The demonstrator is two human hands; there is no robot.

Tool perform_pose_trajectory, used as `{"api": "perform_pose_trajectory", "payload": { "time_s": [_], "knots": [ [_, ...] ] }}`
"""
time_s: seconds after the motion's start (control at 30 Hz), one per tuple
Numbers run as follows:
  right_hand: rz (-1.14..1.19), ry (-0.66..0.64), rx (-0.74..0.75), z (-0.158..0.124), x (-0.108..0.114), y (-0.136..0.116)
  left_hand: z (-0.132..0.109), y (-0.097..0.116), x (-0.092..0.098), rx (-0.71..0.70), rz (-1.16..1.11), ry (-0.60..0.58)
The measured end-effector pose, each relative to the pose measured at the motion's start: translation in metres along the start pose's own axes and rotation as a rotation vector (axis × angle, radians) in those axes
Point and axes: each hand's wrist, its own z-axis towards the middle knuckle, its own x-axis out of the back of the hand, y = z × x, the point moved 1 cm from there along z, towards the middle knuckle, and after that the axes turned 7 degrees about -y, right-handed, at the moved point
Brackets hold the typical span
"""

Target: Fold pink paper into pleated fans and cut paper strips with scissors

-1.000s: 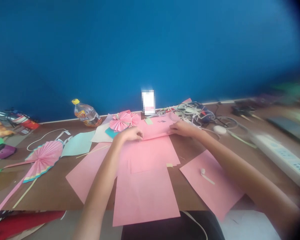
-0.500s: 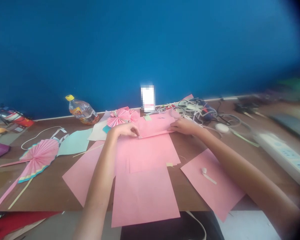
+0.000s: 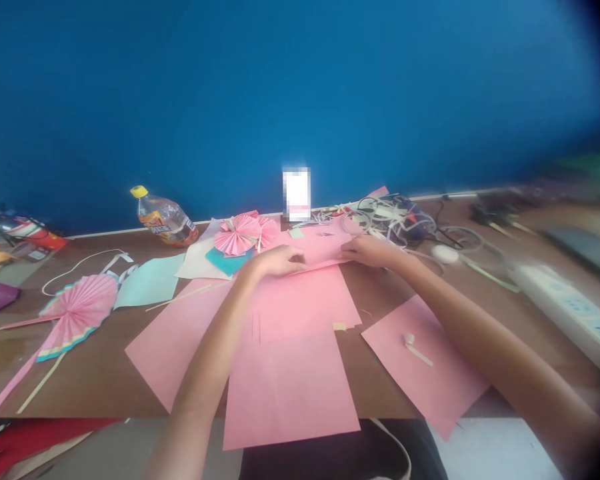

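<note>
A sheet of pink paper [image 3: 325, 248] lies in the middle of the table with its near edge folded into a narrow raised strip. My left hand [image 3: 284, 260] is closed on this fold, thumb and fingers pinched along its left half. At the right end of the same fold, my right hand [image 3: 364, 252] pinches the paper. Beneath it spread more pink sheets [image 3: 290, 393], one hanging over the table's front edge. Left of my hands, a pink pleated rosette [image 3: 237, 235] sits on teal and cream paper. Fingertip details are blurred.
A plastic bottle [image 3: 165, 220] leans at the back left, near a pleated fan [image 3: 80, 312]. Tangled cables and paper strips [image 3: 390, 217] lie behind my right hand. A power strip [image 3: 573, 310] stands far right. A phone-like screen [image 3: 297, 193] leans on the blue wall.
My left hand has slid to the right along the folded edge, closer to my right hand, uncovering more of the teal paper. My right hand stays at its end of the fold.
</note>
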Motion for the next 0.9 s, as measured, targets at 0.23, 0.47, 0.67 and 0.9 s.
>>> {"api": "perform_pose_trajectory", "payload": {
  "time_s": [0.23, 0.47, 0.67, 0.9],
  "knots": [
    [0.026, 0.022, -0.039, 0.0, 0.002, 0.001, 0.013, 0.002, -0.011, -0.057, 0.175, 0.167],
    [-0.025, 0.052, -0.034, 0.0, 0.003, 0.002, 0.019, -0.002, -0.026, 0.109, 0.391, 0.239],
    [-0.117, 0.077, -0.022, -0.002, 0.006, -0.007, 0.02, -0.003, -0.031, 0.099, 0.426, 0.243],
    [-0.007, 0.046, 0.051, 0.002, -0.003, -0.004, 0.023, 0.004, -0.037, 0.105, 0.518, 0.291]
  ]
}}
